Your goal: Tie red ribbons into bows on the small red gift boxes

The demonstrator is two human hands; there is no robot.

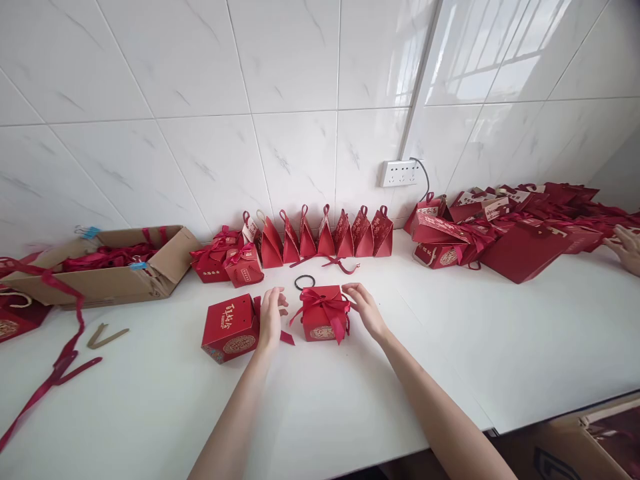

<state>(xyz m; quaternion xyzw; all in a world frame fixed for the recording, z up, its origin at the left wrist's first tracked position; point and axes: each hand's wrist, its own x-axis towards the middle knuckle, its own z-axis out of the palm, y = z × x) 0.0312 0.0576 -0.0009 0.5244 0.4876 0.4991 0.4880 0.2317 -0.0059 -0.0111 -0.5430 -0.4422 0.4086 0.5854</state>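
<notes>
A small red gift box [316, 331] with a ribbon bow [330, 308] on top sits on the white table in front of me. My right hand [366, 308] is at its right side, fingers stretched toward the bow; whether they touch it I cannot tell. My left hand [273, 317] stands on edge between this box and a larger red box [227, 327] with gold print, fingers apart and holding nothing. A ribbon end [287, 339] lies on the table by the left hand. Behind the bowed box is a black ring-shaped band [305, 282].
Folded red boxes with loops [326, 239] stand in a row along the wall, beside bow-tied boxes [243, 267]. A cardboard box of ribbon [125, 287] stands left, near a trailing ribbon [75, 333]. Red boxes [525, 250] pile up right, where another person's hand [625, 250] shows.
</notes>
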